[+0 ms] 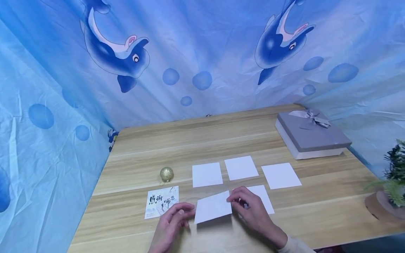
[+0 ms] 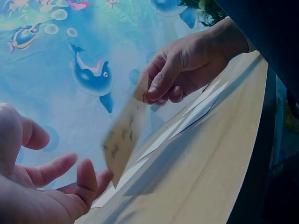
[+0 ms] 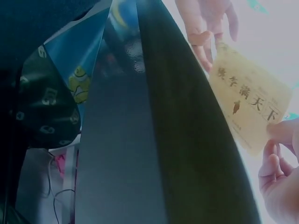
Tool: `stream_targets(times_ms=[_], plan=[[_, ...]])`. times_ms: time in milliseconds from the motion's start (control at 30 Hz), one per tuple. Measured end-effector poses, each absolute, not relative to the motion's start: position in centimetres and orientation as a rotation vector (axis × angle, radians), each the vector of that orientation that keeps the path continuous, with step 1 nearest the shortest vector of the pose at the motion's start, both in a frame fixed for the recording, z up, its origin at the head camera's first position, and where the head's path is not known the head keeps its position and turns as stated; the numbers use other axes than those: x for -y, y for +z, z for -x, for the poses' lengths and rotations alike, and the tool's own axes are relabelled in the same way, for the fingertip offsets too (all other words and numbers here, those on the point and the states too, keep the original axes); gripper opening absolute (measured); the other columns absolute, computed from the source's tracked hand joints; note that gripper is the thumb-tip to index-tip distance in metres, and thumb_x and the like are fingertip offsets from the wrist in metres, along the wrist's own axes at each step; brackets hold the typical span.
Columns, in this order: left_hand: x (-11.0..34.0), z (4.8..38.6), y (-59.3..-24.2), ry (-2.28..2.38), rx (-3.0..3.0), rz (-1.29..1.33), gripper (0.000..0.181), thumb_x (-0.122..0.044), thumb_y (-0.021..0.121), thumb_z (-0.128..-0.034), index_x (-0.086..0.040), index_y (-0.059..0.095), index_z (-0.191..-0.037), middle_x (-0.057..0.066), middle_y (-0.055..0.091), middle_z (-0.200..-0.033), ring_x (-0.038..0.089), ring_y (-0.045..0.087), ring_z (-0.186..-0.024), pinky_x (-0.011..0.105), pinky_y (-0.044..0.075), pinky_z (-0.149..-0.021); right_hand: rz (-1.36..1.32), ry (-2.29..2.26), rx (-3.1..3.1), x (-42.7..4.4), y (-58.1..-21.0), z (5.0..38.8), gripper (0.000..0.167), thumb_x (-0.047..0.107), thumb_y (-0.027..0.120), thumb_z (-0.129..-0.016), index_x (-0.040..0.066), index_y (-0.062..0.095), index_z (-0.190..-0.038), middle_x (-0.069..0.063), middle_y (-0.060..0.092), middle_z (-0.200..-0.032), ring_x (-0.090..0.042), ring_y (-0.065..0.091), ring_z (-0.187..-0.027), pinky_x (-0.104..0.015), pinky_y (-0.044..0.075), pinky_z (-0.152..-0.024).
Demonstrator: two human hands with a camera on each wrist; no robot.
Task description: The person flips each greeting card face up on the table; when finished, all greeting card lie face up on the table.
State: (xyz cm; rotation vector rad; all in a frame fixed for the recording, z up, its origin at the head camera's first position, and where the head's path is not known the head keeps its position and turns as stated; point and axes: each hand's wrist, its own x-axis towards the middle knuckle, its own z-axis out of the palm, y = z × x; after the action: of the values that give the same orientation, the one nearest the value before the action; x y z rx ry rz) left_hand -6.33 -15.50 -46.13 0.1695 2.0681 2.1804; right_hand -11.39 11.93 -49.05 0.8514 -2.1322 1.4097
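My right hand point(image 1: 251, 209) pinches the right edge of a square card point(image 1: 213, 207) and holds it tilted above the table. Its blank white side faces up. On the underside, black Chinese characters show in the right wrist view, where the card point(image 3: 250, 98) looks yellowish. My left hand point(image 1: 172, 223) is at the card's left edge, fingers loosely bent; in the left wrist view its fingertips point(image 2: 105, 178) are by the lower corner, and I cannot tell whether they touch. Left of the held card lies a printed card point(image 1: 162, 203), face up with brush lettering.
Several blank white cards point(image 1: 207, 174) lie spread on the wooden table point(image 1: 152, 144), one partly behind my right hand. A gold glitter ball point(image 1: 166, 174) sits behind the printed card. At the right are a grey-lidded gift box point(image 1: 316, 130) with a bow and a potted plant point(image 1: 384, 207).
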Motion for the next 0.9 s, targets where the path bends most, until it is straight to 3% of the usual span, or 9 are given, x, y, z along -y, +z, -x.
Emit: stream_targets(times_ms=[300,633,900], plan=[[15.52,6.32,-46.21,2.268,-2.024,-0.212,0.031,-0.004,0.044,-0.1006,0.019,0.051,-0.119,0.022,0.062,-0.118,0.017,0.066,-0.104,0.028,0.057,-0.074,-0.800,1.451,2.188,-11.86,-48.79,11.20,0.031,-0.012,0.071,-0.078,0.015,0.068,-0.093,0.005,0.065,-0.091,-0.004,0.057,-0.071,-0.018,0.050,-0.053],[15.51,6.22,-46.34,2.233,-2.050,-0.186,0.031,-0.006,0.045,-0.1003,0.017,0.054,-0.119,0.026,0.061,-0.121,0.022,0.064,-0.106,0.031,0.057,-0.080,-0.671,1.590,2.300,-11.76,-48.80,10.86,0.018,-0.002,0.070,-0.085,0.014,0.064,-0.089,0.008,0.060,-0.073,-0.002,0.051,-0.060,-0.020,0.045,-0.047],[15.28,6.32,-46.54,2.215,-2.133,-0.231,0.028,-0.003,0.045,-0.1001,0.013,0.056,-0.120,0.028,0.059,-0.122,0.018,0.063,-0.106,0.032,0.058,-0.080,-0.558,1.584,2.361,-11.76,-48.65,10.84,0.016,0.001,0.072,-0.084,0.014,0.064,-0.087,0.008,0.061,-0.074,-0.003,0.052,-0.062,-0.021,0.047,-0.050]])
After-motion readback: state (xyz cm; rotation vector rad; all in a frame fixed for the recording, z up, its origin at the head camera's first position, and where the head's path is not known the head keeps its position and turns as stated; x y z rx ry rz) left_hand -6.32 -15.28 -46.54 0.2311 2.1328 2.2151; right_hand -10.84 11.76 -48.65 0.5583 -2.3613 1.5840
